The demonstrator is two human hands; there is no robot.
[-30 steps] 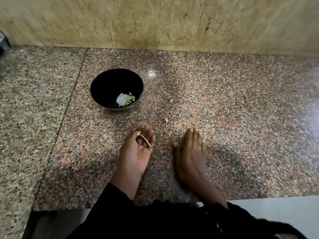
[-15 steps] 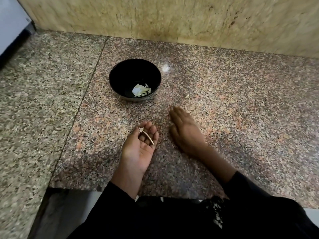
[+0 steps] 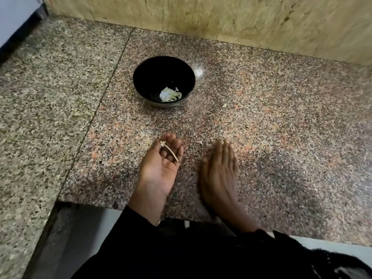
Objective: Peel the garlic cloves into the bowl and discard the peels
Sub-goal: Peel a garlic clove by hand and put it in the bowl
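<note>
A speckled granite counter (image 3: 261,127) fills the view, backed by a tan stone wall (image 3: 221,15). A black bowl (image 3: 141,77) sits toward the back, with a small heap of pale garlic pieces (image 3: 170,95) inside; whether these are cloves or skins cannot be told. Nearer the front edge, black sleeves (image 3: 181,248) lead to two hands held apart. The left hand (image 3: 161,164) lies palm up, fingers relaxed, cradling a thin dry garlic stem (image 3: 170,151) across the fingers. The right hand (image 3: 219,172) is flat, palm down, fingers straight and blurred with motion, on or just above the counter. Two tiny peel scraps (image 3: 199,142) lie on the granite, one just beyond the right fingertips, another (image 3: 224,105) to the right of the bowl.

The step looks like gathering loose peels. To do it well, sweep the flat right hand lightly toward the cupped left palm, keeping the palm level so the stem does not roll off.
</note>
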